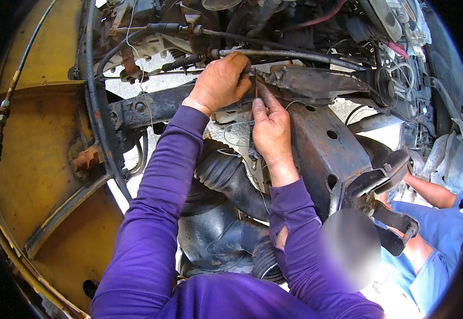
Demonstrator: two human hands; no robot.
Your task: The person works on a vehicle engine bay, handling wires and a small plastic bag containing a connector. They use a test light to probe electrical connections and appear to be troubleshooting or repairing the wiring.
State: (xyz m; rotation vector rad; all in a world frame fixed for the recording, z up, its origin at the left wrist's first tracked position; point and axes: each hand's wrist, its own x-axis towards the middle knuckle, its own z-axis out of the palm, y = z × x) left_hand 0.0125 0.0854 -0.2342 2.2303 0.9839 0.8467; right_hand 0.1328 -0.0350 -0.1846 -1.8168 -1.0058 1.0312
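My left hand (223, 82) is raised among the cables above a dark frame rail (162, 106), its fingers curled and pinched on something I cannot make out. Just below and right of it, my right hand (269, 127) grips a slim dark piece with a thin red length (256, 90) at its upper end, the index finger pointing up along it. Thin pale wires (231, 153) hang loose beside that hand. A steel cable (295, 57) runs across just above both hands, and a dark, worn metal arm (311, 82) lies to their right.
A yellow panel (45, 159) with hoses fills the left. Black corrugated ducting (215, 165) lies below my hands. A holed steel bracket (316, 149) stands at right. At lower right a co-worker in blue (428, 234), head blurred, reaches under the metalwork.
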